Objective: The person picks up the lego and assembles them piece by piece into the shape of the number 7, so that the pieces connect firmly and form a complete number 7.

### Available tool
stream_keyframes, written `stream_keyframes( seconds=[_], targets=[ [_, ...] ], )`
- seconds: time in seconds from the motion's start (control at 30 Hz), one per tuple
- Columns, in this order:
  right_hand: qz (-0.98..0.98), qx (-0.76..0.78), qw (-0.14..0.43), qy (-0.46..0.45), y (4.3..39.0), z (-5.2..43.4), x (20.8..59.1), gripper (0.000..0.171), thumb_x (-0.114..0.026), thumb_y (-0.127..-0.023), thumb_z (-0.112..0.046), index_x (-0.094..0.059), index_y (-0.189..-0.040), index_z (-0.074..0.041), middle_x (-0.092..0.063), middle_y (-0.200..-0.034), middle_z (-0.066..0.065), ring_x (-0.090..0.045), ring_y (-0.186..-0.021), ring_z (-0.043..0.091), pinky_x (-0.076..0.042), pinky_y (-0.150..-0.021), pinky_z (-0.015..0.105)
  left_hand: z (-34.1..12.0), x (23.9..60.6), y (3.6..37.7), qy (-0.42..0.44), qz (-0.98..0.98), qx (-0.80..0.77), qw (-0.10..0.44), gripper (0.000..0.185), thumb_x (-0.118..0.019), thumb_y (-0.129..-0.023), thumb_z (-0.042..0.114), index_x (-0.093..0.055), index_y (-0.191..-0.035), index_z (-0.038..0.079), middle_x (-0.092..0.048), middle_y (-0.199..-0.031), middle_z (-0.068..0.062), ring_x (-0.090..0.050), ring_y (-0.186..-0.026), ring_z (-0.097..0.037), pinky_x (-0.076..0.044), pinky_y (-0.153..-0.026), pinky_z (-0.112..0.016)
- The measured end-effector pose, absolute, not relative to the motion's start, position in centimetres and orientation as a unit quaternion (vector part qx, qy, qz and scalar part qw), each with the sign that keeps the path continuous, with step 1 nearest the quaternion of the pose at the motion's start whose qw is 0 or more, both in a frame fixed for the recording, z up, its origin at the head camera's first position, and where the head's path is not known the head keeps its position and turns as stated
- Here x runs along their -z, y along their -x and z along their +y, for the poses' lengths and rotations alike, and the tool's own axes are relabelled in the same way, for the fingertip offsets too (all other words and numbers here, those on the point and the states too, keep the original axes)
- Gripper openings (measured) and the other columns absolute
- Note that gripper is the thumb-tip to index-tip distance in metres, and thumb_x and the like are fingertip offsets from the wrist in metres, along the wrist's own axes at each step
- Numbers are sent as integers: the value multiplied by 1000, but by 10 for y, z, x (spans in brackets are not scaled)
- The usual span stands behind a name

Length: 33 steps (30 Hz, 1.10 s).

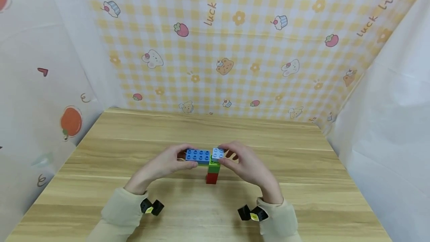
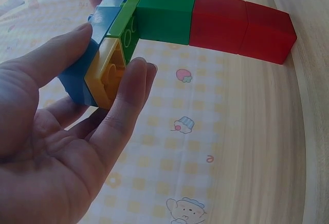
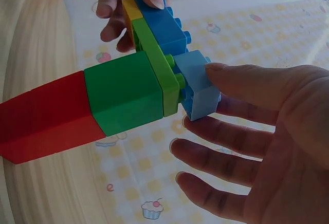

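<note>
Head view first: a small block tower (image 1: 212, 167) stands upright on the table (image 1: 302, 182), red at the foot, green above, with a flat top layer running left to right. Left hand (image 1: 168, 165) pinches the dark blue brick (image 1: 198, 155), which overhangs the column to the left; right hand (image 1: 246, 165) has its grip on the light blue brick (image 1: 218, 153), seated at the right end directly over the column. Both hands sit about equally near, one on each side, so the long axis of the top layer lies across the person, from grip to grip.

Left wrist view: thumb above and fingers (image 2: 128, 93) below are closed round the overhang, where a yellow brick (image 2: 105, 77) shows beneath the dark blue one (image 2: 85, 75). From this grip the stack runs away along a green plate (image 2: 126, 26), a green block (image 2: 164, 16) and two red blocks (image 2: 241, 26) to the table.

Right wrist view: the thumb (image 3: 241, 82) presses the outer face of the light blue brick (image 3: 198, 88), and one finger lies under it; the other fingers are spread loose below, touching nothing. That brick sits on the green plate (image 3: 159, 75), just beside the dark blue one (image 3: 162, 26), with the green block (image 3: 123, 98) and red base (image 3: 43, 116) leading off to the left. I judge the light blue brick lies between the right grip and the column's axis.
</note>
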State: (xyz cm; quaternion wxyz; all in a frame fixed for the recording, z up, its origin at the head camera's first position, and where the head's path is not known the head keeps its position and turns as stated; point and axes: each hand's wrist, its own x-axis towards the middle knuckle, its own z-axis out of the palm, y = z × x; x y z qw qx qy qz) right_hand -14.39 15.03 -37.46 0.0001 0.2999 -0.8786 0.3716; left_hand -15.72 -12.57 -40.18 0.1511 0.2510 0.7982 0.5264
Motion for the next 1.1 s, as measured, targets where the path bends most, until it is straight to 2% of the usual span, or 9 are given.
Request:
stream_keyframes(
  seconds=[0.5,0.77,1.1],
  targets=[
    [-863,-392,-24,-317,146,149,377,34,-68,-94,-23,-64,-126,-14,-63,-111,-6,-61,-92,15,-50,-77,32,-125,401,157,-251,798,-527,151,46,-72,-91,26,-58,-128,4,-63,-105,-6,-59,-94,-24,-51,-77,-32],
    [-849,-415,-35,-324,149,150,381,33,-69,-93,-21,-65,-125,-14,-64,-110,-5,-62,-93,20,-51,-78,39,-125,400,157,-251,800,-525,149,45,-72,-91,26,-59,-127,5,-63,-105,-5,-59,-94,-23,-51,-78,-32],
    [-838,-441,-42,-320,154,152,388,31,-71,-92,-20,-67,-121,-13,-65,-108,-3,-61,-91,21,-51,-79,39,-126,401,158,-251,796,-530,150,42,-72,-91,25,-60,-125,5,-63,-104,-5,-58,-92,-22,-51,-77,-32]
  ],
)
